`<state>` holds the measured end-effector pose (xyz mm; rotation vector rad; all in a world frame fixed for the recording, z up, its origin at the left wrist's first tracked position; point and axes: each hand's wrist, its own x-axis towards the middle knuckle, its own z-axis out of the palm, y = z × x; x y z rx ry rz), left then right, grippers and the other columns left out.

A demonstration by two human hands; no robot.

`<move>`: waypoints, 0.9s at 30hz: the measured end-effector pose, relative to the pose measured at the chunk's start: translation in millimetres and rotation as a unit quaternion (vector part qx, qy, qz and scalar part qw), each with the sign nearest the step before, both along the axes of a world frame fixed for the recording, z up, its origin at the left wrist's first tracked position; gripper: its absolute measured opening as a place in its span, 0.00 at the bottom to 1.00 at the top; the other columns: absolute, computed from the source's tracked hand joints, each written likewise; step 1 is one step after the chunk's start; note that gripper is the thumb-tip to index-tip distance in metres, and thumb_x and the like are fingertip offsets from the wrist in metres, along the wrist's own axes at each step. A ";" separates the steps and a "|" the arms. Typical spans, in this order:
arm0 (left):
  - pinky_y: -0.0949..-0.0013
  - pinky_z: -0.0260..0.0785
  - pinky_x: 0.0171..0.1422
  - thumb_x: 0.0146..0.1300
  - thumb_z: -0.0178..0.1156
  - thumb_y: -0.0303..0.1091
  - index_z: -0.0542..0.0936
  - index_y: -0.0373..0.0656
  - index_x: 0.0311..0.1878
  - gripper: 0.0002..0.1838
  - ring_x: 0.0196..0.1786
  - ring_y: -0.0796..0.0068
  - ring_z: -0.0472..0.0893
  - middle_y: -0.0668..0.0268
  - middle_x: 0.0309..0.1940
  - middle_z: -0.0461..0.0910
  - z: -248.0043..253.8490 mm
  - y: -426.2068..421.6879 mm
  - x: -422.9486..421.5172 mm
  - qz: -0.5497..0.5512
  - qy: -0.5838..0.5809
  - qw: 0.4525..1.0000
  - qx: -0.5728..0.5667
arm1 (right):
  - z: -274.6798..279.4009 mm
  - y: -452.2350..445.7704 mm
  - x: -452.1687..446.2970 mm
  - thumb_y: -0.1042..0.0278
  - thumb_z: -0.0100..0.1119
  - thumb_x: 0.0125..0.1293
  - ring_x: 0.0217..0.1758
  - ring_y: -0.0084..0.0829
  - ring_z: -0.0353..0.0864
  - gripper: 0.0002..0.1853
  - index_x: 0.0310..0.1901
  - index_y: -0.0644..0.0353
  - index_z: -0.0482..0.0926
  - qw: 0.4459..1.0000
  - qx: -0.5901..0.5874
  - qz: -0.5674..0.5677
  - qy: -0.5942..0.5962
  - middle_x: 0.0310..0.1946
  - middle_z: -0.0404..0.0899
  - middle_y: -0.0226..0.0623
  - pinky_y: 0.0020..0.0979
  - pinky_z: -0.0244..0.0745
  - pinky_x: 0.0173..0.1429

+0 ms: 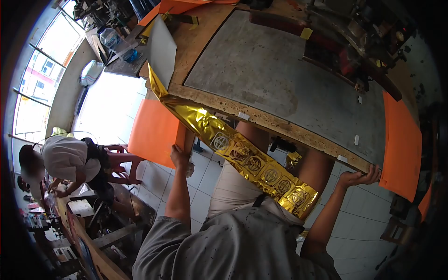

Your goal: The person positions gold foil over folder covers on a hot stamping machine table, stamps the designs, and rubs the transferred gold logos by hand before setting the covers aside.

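Observation:
My left hand (179, 157) is closed at the lower right edge of an orange sheet (156, 133), left of my lap. Part of its fingers is hidden. On the right, my right hand (358, 178) has its fingers curled up against the wooden table edge (298, 130) near the corner. Its fingertips lie close to the edge of more orange sheets (400, 149), and whether they touch these I cannot tell. A shiny gold foil strip (254, 161) with round emblem shapes hangs from the table's left corner across my lap.
A grey metal plate (252, 60) covers the tabletop, with a dark red machine frame (336, 63) at its far right. A plastic water bottle (112, 39) stands at upper left. Another person (70, 158) bends over a bench at left. White floor tiles (205, 177) show below.

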<state>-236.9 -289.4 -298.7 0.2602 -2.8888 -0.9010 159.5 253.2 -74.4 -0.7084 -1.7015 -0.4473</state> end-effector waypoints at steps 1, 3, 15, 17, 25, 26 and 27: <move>0.43 0.74 0.47 0.80 0.49 0.39 0.78 0.37 0.46 0.15 0.46 0.34 0.83 0.40 0.39 0.84 6.6 -2.0 2.6 0.011 0.012 0.999 0.038 | -0.1 -0.2 0.8 0.48 0.23 0.84 0.80 0.51 0.54 0.29 0.64 0.63 0.67 1.000 0.000 0.001 -0.001 0.68 0.67 0.50 0.61 0.46 0.82; 0.52 0.75 0.43 0.77 0.57 0.40 0.79 0.35 0.44 0.15 0.39 0.48 0.85 0.47 0.34 0.85 -6.4 -14.7 -1.4 0.000 0.070 0.995 0.068 | -0.7 0.2 0.8 0.48 0.23 0.84 0.80 0.51 0.54 0.29 0.64 0.63 0.67 1.000 0.000 0.003 -0.001 0.68 0.68 0.50 0.61 0.45 0.82; 0.65 0.74 0.52 0.72 0.65 0.33 0.79 0.34 0.54 0.15 0.44 0.69 0.82 0.56 0.48 0.83 -26.5 -45.1 -23.9 0.027 -0.048 0.941 0.335 | -0.4 -2.8 0.2 0.48 0.23 0.84 0.81 0.53 0.51 0.29 0.66 0.62 0.68 1.000 -0.018 0.007 -0.004 0.70 0.64 0.49 0.63 0.45 0.81; 0.61 0.75 0.54 0.73 0.60 0.29 0.75 0.34 0.62 0.17 0.47 0.61 0.84 0.50 0.56 0.80 -28.2 -39.8 -19.9 0.030 0.059 0.985 0.157 | 0.4 -4.7 -0.9 0.47 0.23 0.84 0.80 0.53 0.51 0.29 0.65 0.62 0.68 1.000 -0.020 0.008 -0.002 0.70 0.64 0.49 0.63 0.46 0.81; 0.48 0.72 0.66 0.65 0.60 0.25 0.78 0.46 0.66 0.24 0.64 0.40 0.77 0.42 0.69 0.68 -4.4 -9.9 5.8 -0.199 0.011 0.979 -0.032 | 0.9 -4.5 -3.5 0.49 0.25 0.84 0.78 0.53 0.55 0.28 0.65 0.63 0.68 1.000 -0.006 0.014 0.005 0.70 0.63 0.50 0.64 0.46 0.80; 0.48 0.72 0.66 0.65 0.62 0.28 0.79 0.46 0.64 0.23 0.64 0.41 0.76 0.43 0.70 0.68 -17.9 -6.6 7.5 -0.216 0.022 0.974 -0.058 | 0.7 -4.1 -3.8 0.49 0.25 0.84 0.78 0.53 0.55 0.28 0.65 0.63 0.68 1.000 -0.005 0.015 0.006 0.70 0.64 0.50 0.64 0.46 0.80; 0.47 0.72 0.66 0.64 0.65 0.31 0.79 0.45 0.63 0.22 0.65 0.42 0.76 0.43 0.70 0.68 -21.3 -0.6 11.1 -0.233 0.033 0.968 -0.083 | 0.8 -3.9 -4.1 0.50 0.25 0.84 0.78 0.54 0.55 0.28 0.65 0.63 0.68 1.000 -0.003 0.016 0.007 0.69 0.64 0.50 0.64 0.46 0.80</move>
